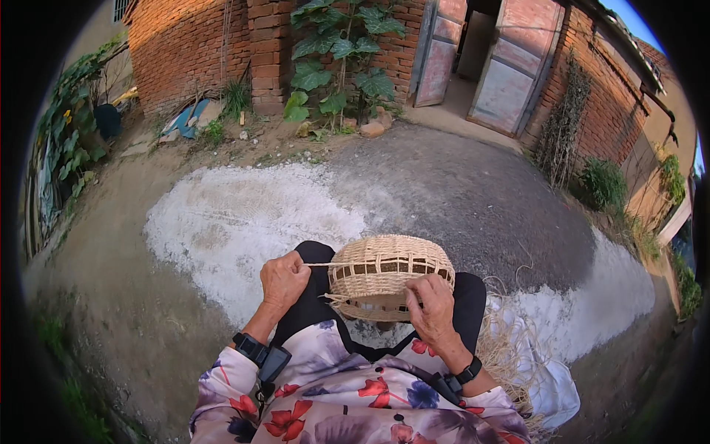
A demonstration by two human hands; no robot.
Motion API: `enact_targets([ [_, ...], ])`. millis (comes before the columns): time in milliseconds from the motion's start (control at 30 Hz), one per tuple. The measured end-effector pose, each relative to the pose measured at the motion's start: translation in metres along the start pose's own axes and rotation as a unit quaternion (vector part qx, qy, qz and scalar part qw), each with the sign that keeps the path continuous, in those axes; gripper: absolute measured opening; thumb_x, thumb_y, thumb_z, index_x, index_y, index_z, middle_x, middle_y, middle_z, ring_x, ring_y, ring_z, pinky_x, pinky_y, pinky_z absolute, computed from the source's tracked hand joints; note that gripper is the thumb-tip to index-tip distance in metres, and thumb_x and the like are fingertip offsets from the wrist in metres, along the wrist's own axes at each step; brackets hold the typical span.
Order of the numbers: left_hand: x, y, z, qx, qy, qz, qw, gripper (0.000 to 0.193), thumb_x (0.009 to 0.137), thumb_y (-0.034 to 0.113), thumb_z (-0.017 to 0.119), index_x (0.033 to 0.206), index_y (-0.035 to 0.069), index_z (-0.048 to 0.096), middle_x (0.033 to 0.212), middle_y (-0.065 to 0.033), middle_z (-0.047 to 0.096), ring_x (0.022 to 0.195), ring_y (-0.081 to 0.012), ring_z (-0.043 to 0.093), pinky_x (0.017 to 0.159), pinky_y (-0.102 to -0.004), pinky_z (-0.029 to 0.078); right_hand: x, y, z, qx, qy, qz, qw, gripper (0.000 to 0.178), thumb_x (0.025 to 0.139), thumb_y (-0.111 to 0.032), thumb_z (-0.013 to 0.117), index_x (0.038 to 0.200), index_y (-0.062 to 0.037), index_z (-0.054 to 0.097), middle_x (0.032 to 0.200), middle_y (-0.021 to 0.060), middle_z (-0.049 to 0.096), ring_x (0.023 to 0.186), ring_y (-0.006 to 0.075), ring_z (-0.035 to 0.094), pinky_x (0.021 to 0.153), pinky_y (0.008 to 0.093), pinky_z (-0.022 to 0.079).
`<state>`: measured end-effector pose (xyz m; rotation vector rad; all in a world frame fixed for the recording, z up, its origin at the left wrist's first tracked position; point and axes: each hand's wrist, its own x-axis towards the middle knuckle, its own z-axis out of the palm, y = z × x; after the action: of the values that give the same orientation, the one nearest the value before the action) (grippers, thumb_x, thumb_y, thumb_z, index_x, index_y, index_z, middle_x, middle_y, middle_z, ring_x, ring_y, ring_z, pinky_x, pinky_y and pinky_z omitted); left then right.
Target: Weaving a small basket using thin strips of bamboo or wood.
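A pale woven straw basket (390, 247) lies tilted between my knees, with a band of open gaps round its side. My left hand (284, 283) is closed in a fist, left of the basket. From it a twisted straw cord (319, 264) runs taut to the basket's side. My right hand (431, 308) is at the basket's near right edge with curled fingers, gripping it there; the fingertips are partly hidden. A short loose cord end sticks out at the basket's lower left.
Loose straw strands (501, 348) and a white plastic sack (553, 392) lie beside my right leg. White patches (244, 214) cover parts of the dark ground. Ahead are a brick wall (188, 55), leafy vines (344, 52) and an open double door (510, 66).
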<state>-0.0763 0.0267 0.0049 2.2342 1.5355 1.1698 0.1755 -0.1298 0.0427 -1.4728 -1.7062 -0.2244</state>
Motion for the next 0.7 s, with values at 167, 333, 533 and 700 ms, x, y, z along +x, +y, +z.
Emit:
enact_targets([
  [167, -0.028, -0.063, -0.019, 0.045, -0.061, -0.101, 0.992, 0.012, 0.071, 0.018, 0.066, 0.068, 0.006, 0.066, 0.062, -0.0117, 0.065, 0.060, -0.0297, 0.066, 0.059, -0.0399, 0.051, -0.008, 0.003, -0.004, 0.084, 0.027, 0.075, 0.993, 0.014, 0.080, 0.004, 0.063, 0.093, -0.0016, 0.061, 0.087, 0.0137, 0.057, 0.082, 0.0321, 0.059, 0.073, 0.0390, 0.048],
  [333, -0.027, -0.053, -0.032, 0.008, -0.075, -0.041, 0.996, 0.013, 0.073, 0.012, 0.066, 0.084, 0.005, 0.068, 0.070, -0.0083, 0.064, 0.061, -0.0227, 0.062, 0.061, -0.0367, 0.050, 0.003, 0.027, -0.023, 0.127, 0.078, 0.189, 0.971, 0.014, 0.085, 0.005, 0.052, 0.094, 0.0002, 0.061, 0.089, 0.0147, 0.057, 0.085, 0.0316, 0.059, 0.076, 0.0362, 0.048],
  [533, 0.006, 0.063, -0.014, -0.183, -0.127, 0.103, 0.969, 0.022, 0.079, -0.001, 0.058, 0.098, 0.005, 0.068, 0.079, -0.0085, 0.061, 0.067, -0.0208, 0.063, 0.063, -0.0332, 0.051, 0.020, 0.049, -0.014, 0.094, -0.004, 0.089, 0.992, 0.017, 0.085, 0.006, 0.051, 0.095, -0.0011, 0.062, 0.089, 0.0147, 0.057, 0.087, 0.0338, 0.056, 0.078, 0.0400, 0.046],
  [700, 0.014, 0.103, 0.022, -0.111, -0.119, 0.216, 0.963, 0.016, 0.079, 0.005, 0.060, 0.093, 0.005, 0.068, 0.081, -0.0109, 0.063, 0.072, -0.0290, 0.064, 0.066, -0.0386, 0.052, 0.038, 0.047, -0.015, 0.070, -0.063, 0.047, 0.994, 0.013, 0.087, -0.001, 0.055, 0.096, -0.0025, 0.065, 0.088, 0.0153, 0.057, 0.087, 0.0343, 0.056, 0.079, 0.0427, 0.046],
])
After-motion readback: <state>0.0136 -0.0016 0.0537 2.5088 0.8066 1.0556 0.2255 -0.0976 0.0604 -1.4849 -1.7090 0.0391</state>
